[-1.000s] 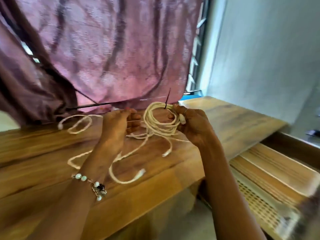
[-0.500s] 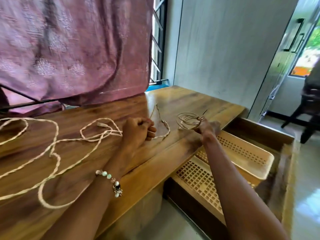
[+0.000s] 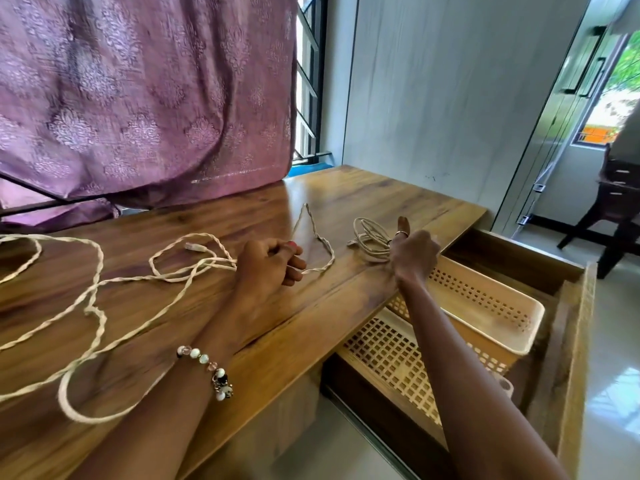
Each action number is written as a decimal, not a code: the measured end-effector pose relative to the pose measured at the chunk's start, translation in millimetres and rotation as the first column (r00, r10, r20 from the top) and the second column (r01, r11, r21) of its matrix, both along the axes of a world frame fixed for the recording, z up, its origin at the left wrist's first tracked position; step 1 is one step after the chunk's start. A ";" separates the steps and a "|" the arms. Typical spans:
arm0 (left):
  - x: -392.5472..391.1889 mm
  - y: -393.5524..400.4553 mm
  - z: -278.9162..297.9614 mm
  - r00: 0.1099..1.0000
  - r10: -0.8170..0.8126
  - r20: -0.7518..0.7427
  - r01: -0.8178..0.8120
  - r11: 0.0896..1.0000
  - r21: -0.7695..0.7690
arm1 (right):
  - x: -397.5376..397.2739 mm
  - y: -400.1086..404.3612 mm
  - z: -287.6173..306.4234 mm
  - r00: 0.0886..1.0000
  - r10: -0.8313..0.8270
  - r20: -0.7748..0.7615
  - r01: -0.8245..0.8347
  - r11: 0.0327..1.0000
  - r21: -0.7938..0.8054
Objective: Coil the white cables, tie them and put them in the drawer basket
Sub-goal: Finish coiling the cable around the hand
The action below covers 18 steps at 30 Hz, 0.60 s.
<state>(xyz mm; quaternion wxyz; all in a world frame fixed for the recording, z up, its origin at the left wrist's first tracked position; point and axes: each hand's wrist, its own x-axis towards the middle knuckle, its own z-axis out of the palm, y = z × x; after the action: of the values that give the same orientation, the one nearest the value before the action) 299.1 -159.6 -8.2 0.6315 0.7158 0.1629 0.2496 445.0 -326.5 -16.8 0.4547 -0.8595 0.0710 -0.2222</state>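
Wooden tabletop (image 3: 381, 195): right hand (image 3: 414, 256) is gripping the light, springy coil (image 3: 370, 239) just beside the basket (image 3: 502, 306); grab across all loops. Left hand (image 3: 268, 263) is clutching the limp loose cable (image 3: 104, 271).

Loose cable (image 3: 104, 299) sprawls across desk (image 3: 381, 195) left; drawer basket (image 3: 512, 327) open-topped beside desk edge.

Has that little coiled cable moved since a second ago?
Yes. The right hand has carried the coil from mid-table rightward to the edge by the open drawer's basket.
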 end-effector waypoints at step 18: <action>-180.7 115.8 29.1 0.915 0.380 0.136 -0.404 0.872 0.278 | -171.1 170.1 14.6 0.144 0.975 0.170 -0.897 0.201 -0.393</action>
<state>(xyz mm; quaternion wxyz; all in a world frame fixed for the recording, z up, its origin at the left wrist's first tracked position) 118.4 -43.8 20.9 0.4575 0.7451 0.2405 0.4215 273.8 -156.3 -2.2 0.4086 -0.6903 -0.5942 -0.0581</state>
